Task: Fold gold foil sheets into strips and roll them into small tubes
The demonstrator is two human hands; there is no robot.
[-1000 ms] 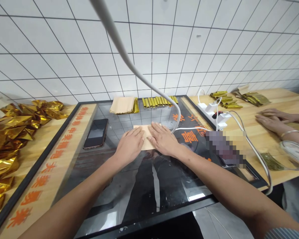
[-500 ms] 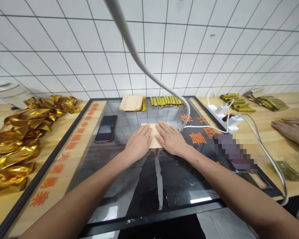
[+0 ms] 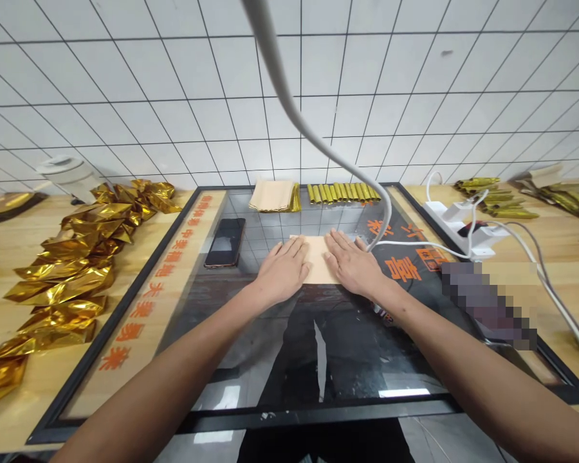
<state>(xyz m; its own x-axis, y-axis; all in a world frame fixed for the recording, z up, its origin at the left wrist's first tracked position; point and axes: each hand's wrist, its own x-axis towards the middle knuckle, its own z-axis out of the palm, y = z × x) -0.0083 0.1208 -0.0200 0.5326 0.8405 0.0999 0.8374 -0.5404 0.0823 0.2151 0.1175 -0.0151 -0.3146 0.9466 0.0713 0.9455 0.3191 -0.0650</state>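
A small tan sheet of paper point(image 3: 317, 260) lies on the dark glass panel in front of me. My left hand point(image 3: 285, 265) rests flat on its left side, fingers stretched out. My right hand point(image 3: 352, 262) presses flat on its right side, fingers extended and slightly apart. Both palms face down, and a strip of bare paper shows between them. Behind the hands stand a stack of tan paper sheets with gold edges point(image 3: 273, 195) and a row of several gold paper rolls point(image 3: 343, 193).
A phone point(image 3: 224, 242) lies left on the framed glass panel point(image 3: 251, 360). Folded gold foil pieces point(image 3: 77, 257) cover the left tabletop, near a whitish container point(image 3: 70, 177). A thick grey cable point(image 3: 289, 106) hangs across the middle. Right are a power strip point(image 3: 458, 228) and more gold rolls point(image 3: 502, 199).
The view has swung left, so the scene sits further right. My hands have moved slightly apart on the tan paper, baring more of it. The co-worker's hands at right have left view.
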